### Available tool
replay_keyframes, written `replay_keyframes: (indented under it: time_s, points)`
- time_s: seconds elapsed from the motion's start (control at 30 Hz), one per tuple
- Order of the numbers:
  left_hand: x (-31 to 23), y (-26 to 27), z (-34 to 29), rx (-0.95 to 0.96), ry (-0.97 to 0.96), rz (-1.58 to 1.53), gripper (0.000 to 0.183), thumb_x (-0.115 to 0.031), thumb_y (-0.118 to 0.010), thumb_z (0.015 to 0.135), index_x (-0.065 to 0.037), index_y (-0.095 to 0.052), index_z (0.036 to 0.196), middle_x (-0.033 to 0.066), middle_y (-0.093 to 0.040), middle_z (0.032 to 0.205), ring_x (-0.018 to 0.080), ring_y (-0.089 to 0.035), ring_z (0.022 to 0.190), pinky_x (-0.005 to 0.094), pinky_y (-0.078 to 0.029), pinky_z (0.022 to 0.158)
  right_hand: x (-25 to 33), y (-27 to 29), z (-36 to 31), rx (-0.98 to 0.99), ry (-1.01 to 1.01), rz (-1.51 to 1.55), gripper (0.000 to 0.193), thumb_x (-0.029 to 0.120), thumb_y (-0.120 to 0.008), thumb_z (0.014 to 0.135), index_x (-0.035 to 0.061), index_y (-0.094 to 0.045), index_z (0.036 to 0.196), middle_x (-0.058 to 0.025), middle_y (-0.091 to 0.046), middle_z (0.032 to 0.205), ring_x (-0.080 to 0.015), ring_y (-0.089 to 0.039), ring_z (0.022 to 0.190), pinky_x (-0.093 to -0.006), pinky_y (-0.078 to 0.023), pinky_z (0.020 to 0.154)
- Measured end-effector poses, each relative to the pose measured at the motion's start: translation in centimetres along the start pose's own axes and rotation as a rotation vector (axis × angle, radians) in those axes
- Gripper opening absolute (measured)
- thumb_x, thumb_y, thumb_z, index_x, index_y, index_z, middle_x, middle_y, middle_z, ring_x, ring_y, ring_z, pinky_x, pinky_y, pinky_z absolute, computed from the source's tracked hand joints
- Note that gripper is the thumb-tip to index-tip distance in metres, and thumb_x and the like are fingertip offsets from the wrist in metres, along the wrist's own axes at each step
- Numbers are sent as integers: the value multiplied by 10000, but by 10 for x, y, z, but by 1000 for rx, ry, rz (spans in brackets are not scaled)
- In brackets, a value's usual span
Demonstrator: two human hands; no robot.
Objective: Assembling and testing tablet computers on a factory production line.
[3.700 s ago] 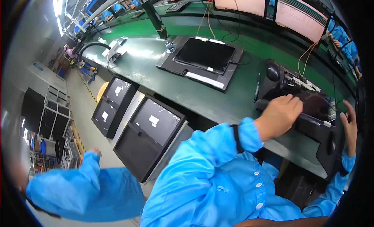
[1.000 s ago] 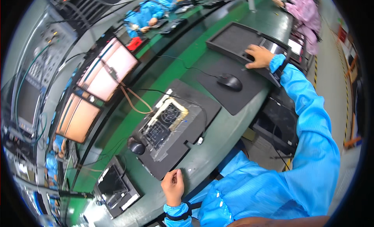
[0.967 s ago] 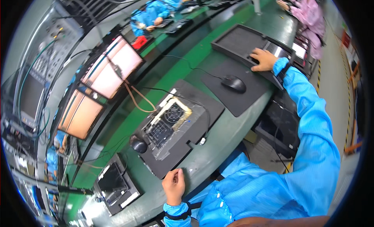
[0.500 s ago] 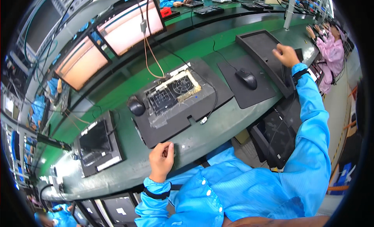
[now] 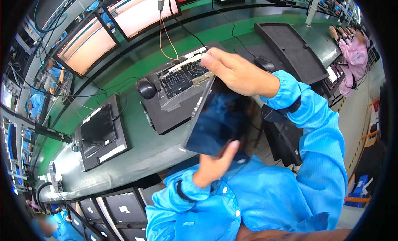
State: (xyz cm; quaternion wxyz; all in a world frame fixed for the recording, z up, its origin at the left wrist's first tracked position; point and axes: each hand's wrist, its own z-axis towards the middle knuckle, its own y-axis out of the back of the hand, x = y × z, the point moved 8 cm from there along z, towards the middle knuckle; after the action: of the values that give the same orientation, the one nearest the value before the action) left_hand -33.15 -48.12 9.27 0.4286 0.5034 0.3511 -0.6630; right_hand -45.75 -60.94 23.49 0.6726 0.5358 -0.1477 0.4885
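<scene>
A tablet-like panel (image 5: pixel 220 121) with a dark glossy face is held tilted in front of my body, above the near edge of the bench. My right hand (image 5: pixel 242 74) is closed on its upper edge, fingers bent over the top. Lower down, my left hand (image 5: pixel 213 169) grips the bottom edge, with the thumb lying on the glossy face. Just beyond the panel is a dark pad bearing a plate with a printed test pattern (image 5: pixel 176 83), partly covered by the panel and my right hand.
A black mouse (image 5: pixel 146 88) sits left of the plate, another mouse (image 5: pixel 264 63) behind my right wrist. A shallow black tray (image 5: pixel 290 50) stands at the right. At the left lies another dark screen (image 5: pixel 98 131) on a pad. Two monitors (image 5: pixel 143 13) stand behind; a person in pink (image 5: pixel 355 54) sits far right.
My right hand has come left from beside the tray and now grips the panel. My left hand, earlier closed over the bench edge, has moved right onto the panel's lower edge.
</scene>
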Motion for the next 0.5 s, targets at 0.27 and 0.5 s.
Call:
replay_keyframes:
  time_s: [0.27, 0.5]
  points:
    - [7, 151, -81, -452, 194, -640, 448, -112, -603, 979, -12, -511, 1406, 130, -613, 1349, 280, -607, 1233, 429, -489, 1071, -72, -52, -81, 188, 743, -690, 347, 180, -738, 879, 67, -654, 1197, -125, -665, 1171, -324, -654, 1061, -403, -537, 863]
    - [19, 191, -92, -746, 182, -987, 222, -171, -624, 1003, -86, -721, 1184, 70, -735, 1204, 258, -669, 1165, 485, -510, 1047, -20, -67, -70, 30, 202, 13, 265, 91, -763, 870, 13, -701, 1115, -114, -723, 921, -278, -707, 837, -348, -547, 739]
